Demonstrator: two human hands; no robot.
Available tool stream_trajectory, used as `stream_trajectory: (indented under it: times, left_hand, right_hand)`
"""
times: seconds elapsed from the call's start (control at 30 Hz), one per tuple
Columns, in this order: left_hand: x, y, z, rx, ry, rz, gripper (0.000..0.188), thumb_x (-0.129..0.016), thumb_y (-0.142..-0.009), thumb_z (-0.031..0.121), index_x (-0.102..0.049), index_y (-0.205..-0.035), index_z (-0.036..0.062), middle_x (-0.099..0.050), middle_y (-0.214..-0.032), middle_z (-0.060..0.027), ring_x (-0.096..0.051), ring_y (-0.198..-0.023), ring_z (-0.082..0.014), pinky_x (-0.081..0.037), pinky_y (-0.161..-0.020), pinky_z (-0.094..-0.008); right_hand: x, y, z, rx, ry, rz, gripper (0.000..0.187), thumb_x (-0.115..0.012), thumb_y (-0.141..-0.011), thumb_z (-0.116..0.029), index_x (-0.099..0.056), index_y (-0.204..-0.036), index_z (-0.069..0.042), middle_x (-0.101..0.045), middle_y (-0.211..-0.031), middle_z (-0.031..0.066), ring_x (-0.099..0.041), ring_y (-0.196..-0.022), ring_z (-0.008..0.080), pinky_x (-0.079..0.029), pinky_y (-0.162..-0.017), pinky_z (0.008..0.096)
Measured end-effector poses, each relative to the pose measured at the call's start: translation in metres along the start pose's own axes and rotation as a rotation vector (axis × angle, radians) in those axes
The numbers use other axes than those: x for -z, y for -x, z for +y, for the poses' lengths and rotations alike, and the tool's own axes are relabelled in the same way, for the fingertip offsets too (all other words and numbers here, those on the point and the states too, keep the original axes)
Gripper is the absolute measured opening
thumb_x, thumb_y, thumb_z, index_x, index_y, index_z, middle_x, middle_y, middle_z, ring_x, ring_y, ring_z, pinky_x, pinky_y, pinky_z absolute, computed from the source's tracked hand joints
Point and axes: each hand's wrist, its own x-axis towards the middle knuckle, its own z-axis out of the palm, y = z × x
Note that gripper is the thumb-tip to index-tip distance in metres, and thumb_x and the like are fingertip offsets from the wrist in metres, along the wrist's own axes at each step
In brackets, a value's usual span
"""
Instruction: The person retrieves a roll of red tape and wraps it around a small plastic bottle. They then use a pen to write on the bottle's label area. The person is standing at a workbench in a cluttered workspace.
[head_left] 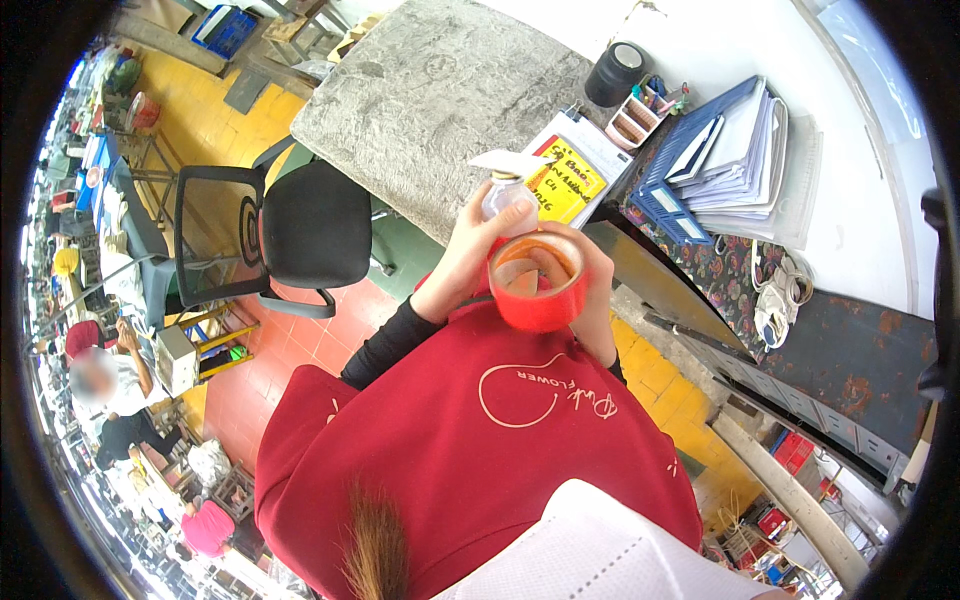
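In front of my chest, my left hand (461, 255) is closed around a small clear bottle (511, 203) with a gold-coloured cap. A white pointed piece (508, 161) shows just beyond the cap; I cannot tell whether it is attached. My right hand (594, 285) grips a wide roll of red-orange tape (541, 312), its open core facing up. The roll sits right beside the bottle, and my two hands are close together. Beyond them, a yellow sheet with handwriting (566, 186) lies on a clipboard with white papers (603, 155) at the table's edge.
A grey, mottled table (430, 95) stands ahead, with a black office chair (315, 222) at its left. To the right are a black canister (615, 74), a pen holder (637, 118) and a blue file rack (672, 200) full of papers. Several people work far left.
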Motion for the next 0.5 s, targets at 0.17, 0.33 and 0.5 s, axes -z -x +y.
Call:
stream_trajectory:
  times: [0.17, 0.33, 0.5]
  left_hand:
    - [0.016, -0.002, -0.002, -0.063, -0.207, 0.036, 0.051, -0.077, -0.078, 0.018, -0.054, -0.118, -0.0038, -0.065, -0.104, -0.0115, -0.063, -0.093, -0.0159, -0.052, -0.080, -0.0309]
    - [0.030, -0.006, -0.014, -0.122, -0.063, -0.133, 0.046, -0.074, -0.076, 0.016, -0.057, -0.115, -0.0025, -0.066, -0.103, -0.0103, -0.064, -0.092, -0.0163, -0.051, -0.083, -0.0309]
    - [0.027, -0.006, -0.016, -0.122, -0.043, -0.226, 0.048, -0.071, -0.074, 0.017, -0.055, -0.116, -0.0007, -0.065, -0.101, -0.0110, -0.064, -0.092, -0.0198, -0.051, -0.085, -0.0325]
  right_hand:
    - [-0.002, -0.001, -0.013, 0.002, 0.037, 0.025, 0.023, -0.067, -0.091, -0.015, -0.065, -0.109, -0.001, -0.071, -0.093, 0.0138, -0.071, -0.085, 0.0209, -0.053, -0.074, 0.0304]
    - [0.012, -0.003, -0.018, -0.152, -0.085, 0.056, 0.021, -0.064, -0.093, -0.015, -0.066, -0.107, 0.000, -0.072, -0.092, 0.0101, -0.068, -0.086, 0.0142, -0.052, -0.077, 0.0281]
    - [0.023, -0.007, -0.023, -0.317, -0.249, 0.071, 0.027, -0.066, -0.091, -0.022, -0.067, -0.105, 0.001, -0.071, -0.092, 0.0065, -0.066, -0.086, 0.0124, -0.050, -0.079, 0.0255]
